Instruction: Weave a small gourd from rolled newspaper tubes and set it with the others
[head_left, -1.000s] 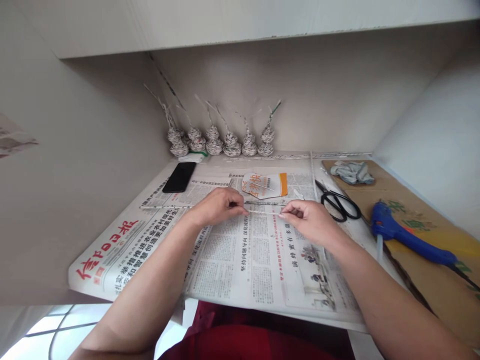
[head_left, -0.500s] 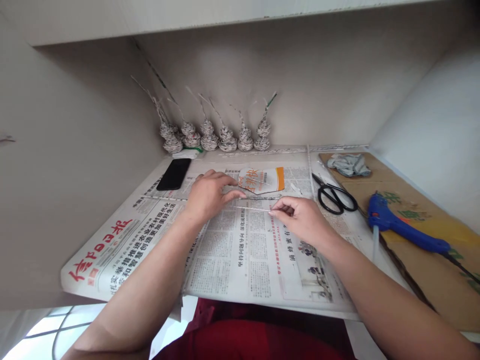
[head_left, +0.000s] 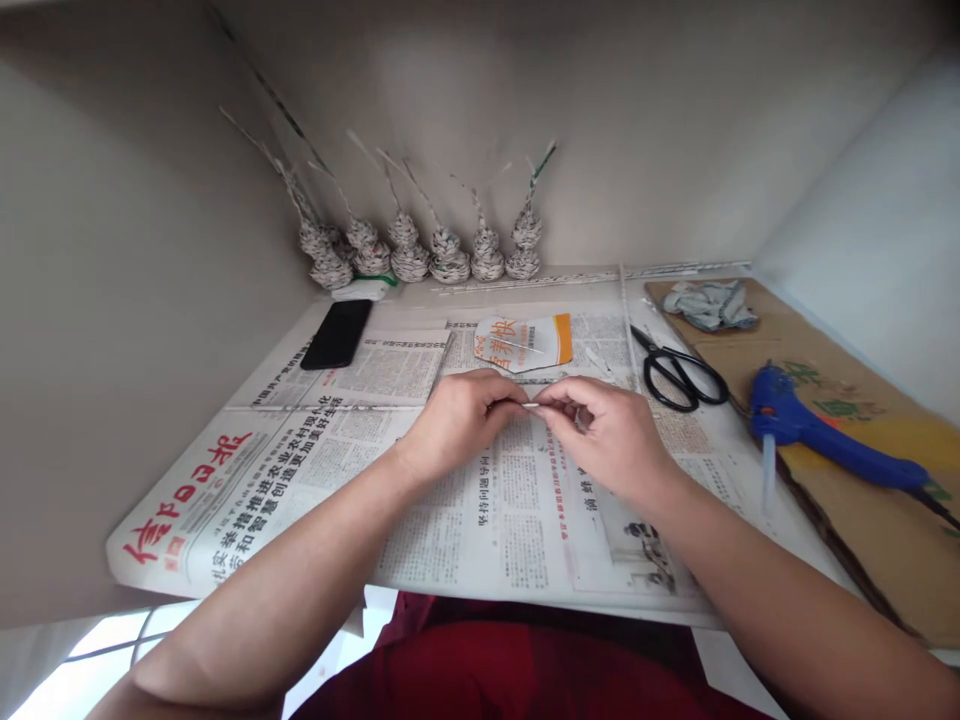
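Note:
My left hand [head_left: 469, 420] and my right hand [head_left: 600, 425] meet fingertip to fingertip over the newspaper [head_left: 442, 540]. Both pinch a thin white strip [head_left: 531, 405], of which only a short piece shows between the fingers. Its exact kind is too small to tell. A rolled newspaper stick [head_left: 345, 408] lies crosswise on the sheet, passing behind my left hand. Just beyond the fingers is a cut piece of white and orange card [head_left: 561, 338], with a thin needle-like line on it.
Several woven paper gourds [head_left: 450, 260] stand along the back wall. A black phone [head_left: 337, 334] lies at left. To the right are black scissors [head_left: 675, 380], crumpled paper [head_left: 712, 303] and a blue glue gun [head_left: 832, 445] on a cardboard sheet [head_left: 847, 540]. Long paper sticks [head_left: 682, 271] lie at the back.
My hands have come together; before, a longer stretch of the white strip showed between them. The left fingers, spread earlier, are now closed. The camera view has tilted downward a little.

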